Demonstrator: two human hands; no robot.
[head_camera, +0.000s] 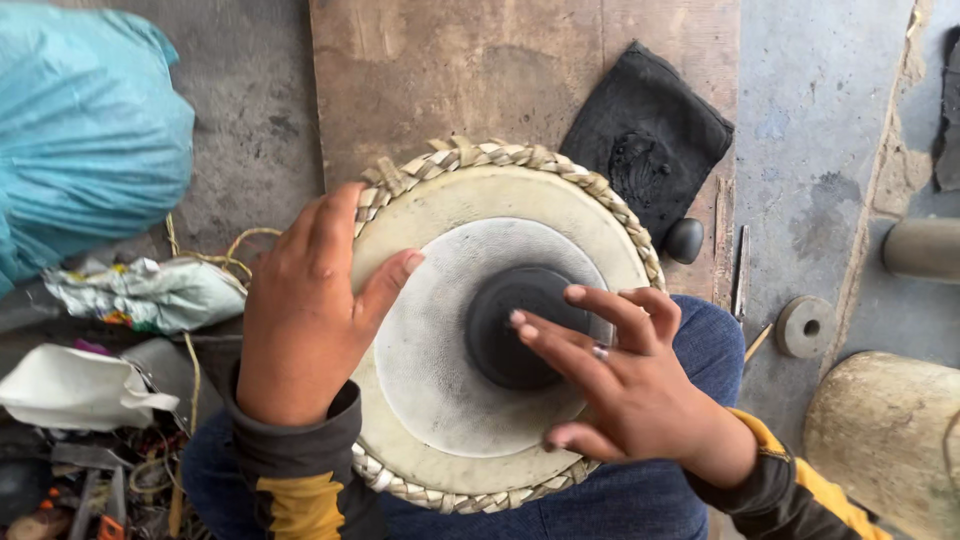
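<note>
drum (440, 400) on lap, head up | left hand (305, 310) flat on rim, steadying, grip open | right hand (625, 385) fingers spread on black centre patch (510, 325) (nothing grasped)

A round drum (470, 340) lies face up on the person's lap, pale skin, black centre patch, braided rim.

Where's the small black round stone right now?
In the head view, the small black round stone lies on the wooden board, just right of the drum, below the black cloth pouch.
</note>
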